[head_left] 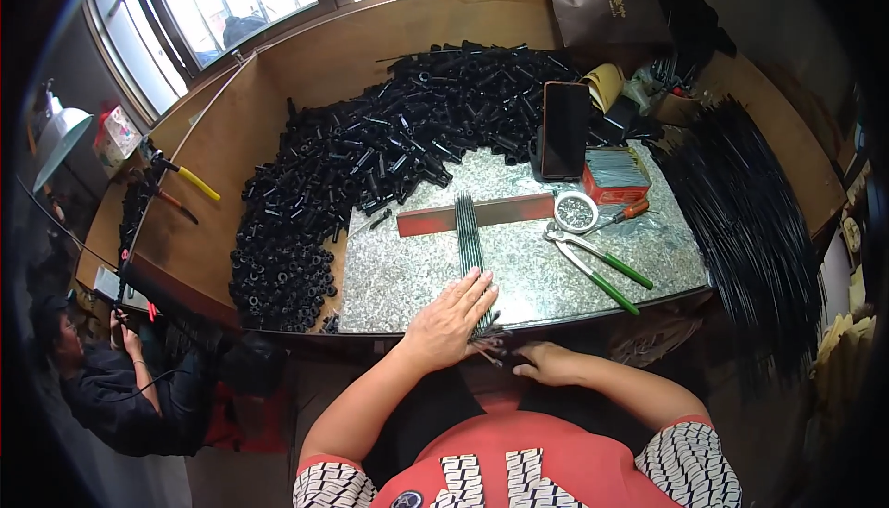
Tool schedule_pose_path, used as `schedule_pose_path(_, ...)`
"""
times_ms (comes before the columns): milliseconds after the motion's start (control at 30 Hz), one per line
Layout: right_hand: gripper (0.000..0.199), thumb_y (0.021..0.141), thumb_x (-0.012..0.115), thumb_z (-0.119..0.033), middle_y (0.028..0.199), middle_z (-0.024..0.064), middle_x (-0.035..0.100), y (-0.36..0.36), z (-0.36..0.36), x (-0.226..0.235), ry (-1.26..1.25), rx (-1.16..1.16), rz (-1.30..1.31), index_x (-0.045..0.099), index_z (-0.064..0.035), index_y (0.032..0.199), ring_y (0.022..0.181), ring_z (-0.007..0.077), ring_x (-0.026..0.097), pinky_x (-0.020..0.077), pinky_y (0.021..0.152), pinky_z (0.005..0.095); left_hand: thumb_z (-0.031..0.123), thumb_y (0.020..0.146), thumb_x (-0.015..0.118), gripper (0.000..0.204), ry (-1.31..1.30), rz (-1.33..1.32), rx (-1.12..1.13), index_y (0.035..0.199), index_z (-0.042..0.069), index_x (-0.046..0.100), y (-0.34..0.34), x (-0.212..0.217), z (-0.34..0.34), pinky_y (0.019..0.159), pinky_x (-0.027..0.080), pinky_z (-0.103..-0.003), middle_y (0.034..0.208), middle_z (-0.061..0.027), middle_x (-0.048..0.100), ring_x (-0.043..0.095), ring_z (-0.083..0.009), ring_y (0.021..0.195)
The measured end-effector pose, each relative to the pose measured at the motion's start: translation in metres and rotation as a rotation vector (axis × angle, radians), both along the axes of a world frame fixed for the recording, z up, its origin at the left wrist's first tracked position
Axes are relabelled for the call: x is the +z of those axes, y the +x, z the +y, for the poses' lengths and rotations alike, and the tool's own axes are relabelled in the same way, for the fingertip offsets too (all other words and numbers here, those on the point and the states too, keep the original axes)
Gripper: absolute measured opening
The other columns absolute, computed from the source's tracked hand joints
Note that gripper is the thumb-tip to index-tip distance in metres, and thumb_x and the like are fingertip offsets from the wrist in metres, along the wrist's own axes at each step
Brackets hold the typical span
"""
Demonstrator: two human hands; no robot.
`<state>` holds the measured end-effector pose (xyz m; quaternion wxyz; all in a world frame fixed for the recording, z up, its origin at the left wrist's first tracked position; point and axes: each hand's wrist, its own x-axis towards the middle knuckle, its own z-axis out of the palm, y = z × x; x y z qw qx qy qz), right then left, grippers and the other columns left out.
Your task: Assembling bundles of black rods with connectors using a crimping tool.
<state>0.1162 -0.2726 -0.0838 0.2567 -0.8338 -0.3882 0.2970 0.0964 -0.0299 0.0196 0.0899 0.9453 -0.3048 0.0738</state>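
Note:
A row of thin dark metal rods (pixel 469 238) lies side by side on the speckled stone slab (pixel 389 267), crossing over a reddish bar (pixel 426 219). My left hand (pixel 447 321) rests palm down on the near part of the rods, its fingers stretched out along them. The rods' near ends (pixel 493 345) stick out past the slab's front edge in an uneven bunch. Just right of those ends is my right hand (pixel 551 363), below the edge, with its fingers curled in. Whatever those fingers hold, if anything, is hidden.
Black tubular parts (pixel 370 151) heap along the slab's left and back. At right are green-handled pliers (pixel 602 272), a white bowl (pixel 575 213), an orange-handled screwdriver (pixel 630 211), a red box (pixel 617 175) and an upright phone (pixel 564 128). Long black rods (pixel 750 230) hang over the edge. Another person (pixel 120 369) sits left.

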Motion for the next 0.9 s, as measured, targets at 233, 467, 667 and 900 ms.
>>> schedule_pose_path(233, 0.043, 0.092, 0.059, -0.026, 0.11, 0.0177, 0.064, 0.008, -0.022, 0.16, 0.086, 0.213, 0.256, 0.053, 0.0016, 0.125, 0.101, 0.0276, 0.063, 0.0494, 0.087, 0.0341, 0.057, 0.079, 0.061, 0.084, 0.011, -0.059, 0.055, 0.138, 0.002, 0.039, 0.004, 0.0, -0.001, 0.111, 0.027, -0.042, 0.146, -0.0213, 0.032, 0.027, -0.0355, 0.138)
schedule_pose_path(467, 0.025, 0.086, 0.062, -0.01, 0.089, 0.0153, 0.066, 0.107, -0.052, 0.216, 0.266, -0.149, -0.537, 0.061, 0.0027, 0.107, 0.08, 0.0238, 0.064, 0.0504, 0.073, 0.0328, 0.059, 0.072, 0.068, 0.093, 0.024, 0.013, 0.114, 0.142, 0.007, 0.035, 0.001, 0.003, -0.001, 0.113, 0.021, -0.049, 0.148, -0.0185, 0.028, 0.021, -0.0407, 0.139)
schedule_pose_path(667, 0.022, 0.08, 0.064, -0.009, 0.096, 0.0222, 0.065, 0.207, -0.082, 0.194, -0.225, -0.433, -0.848, 0.066, 0.0031, 0.098, 0.093, 0.0359, 0.062, 0.0496, 0.081, 0.0412, 0.07, 0.068, 0.063, 0.102, 0.04, 0.092, 0.115, 0.143, 0.008, 0.033, 0.004, 0.006, -0.001, 0.113, 0.018, -0.052, 0.15, -0.0195, 0.025, 0.017, -0.0471, 0.138)
schedule_pose_path(900, 0.011, 0.074, 0.058, -0.005, 0.084, 0.0224, 0.065, 0.248, -0.098, 0.157, -0.413, -0.44, -0.96, 0.067, -0.0013, 0.078, 0.083, 0.0377, 0.064, 0.0519, 0.072, 0.0434, 0.069, 0.075, 0.056, 0.094, 0.044, 0.008, 0.128, 0.142, 0.006, 0.035, 0.006, 0.002, 0.0, 0.112, 0.021, -0.051, 0.148, -0.0189, 0.028, 0.021, -0.0451, 0.137)
